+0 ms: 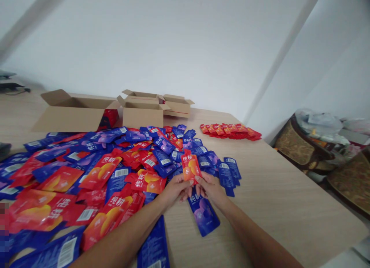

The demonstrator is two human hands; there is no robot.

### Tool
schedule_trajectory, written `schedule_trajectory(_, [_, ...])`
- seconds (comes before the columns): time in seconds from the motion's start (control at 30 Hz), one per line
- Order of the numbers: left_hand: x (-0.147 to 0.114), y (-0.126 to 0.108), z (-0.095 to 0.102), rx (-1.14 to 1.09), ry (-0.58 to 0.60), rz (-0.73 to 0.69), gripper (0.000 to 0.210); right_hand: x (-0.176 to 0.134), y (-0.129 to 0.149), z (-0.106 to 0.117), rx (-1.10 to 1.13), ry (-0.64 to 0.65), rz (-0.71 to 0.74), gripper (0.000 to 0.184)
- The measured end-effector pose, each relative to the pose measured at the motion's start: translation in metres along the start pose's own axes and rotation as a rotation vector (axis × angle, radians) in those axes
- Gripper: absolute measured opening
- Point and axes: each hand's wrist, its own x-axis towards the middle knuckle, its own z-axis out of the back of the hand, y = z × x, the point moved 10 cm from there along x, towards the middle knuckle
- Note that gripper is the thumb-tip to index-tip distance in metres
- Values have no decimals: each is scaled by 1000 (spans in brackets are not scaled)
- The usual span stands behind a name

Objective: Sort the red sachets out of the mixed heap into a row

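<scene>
Gripping one red fruit-print pouch between them, left hand and right hand pinch its near end above the desk. Blue pouch on desk, partly beneath the hands. Mixed red-and-blue heap spreads left; overlapping red pouch row lies beyond, right.

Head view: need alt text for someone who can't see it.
A person's left hand and right hand together hold a red pouch over a light table, with a blue pouch just below them in the view. A loose pile of red and blue pouches spreads to the left; open cardboard boxes and a row of red pouches sit farther back.
</scene>
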Motion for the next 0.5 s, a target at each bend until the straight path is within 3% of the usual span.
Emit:
schedule_trajectory(0.17, [-1, -2, 10, 90, -83, -41, 34, -2, 9, -3, -42, -30, 63, 41])
schedule_trajectory(0.33, [-1, 0, 2, 115, -33, -50, 40, -5, 18, -4, -87, -71, 106, 39])
schedule_trajectory(0.5, [0, 12, -3, -37, 11, 42, 41, 6, 31, 22, -91, -172, 120, 48])
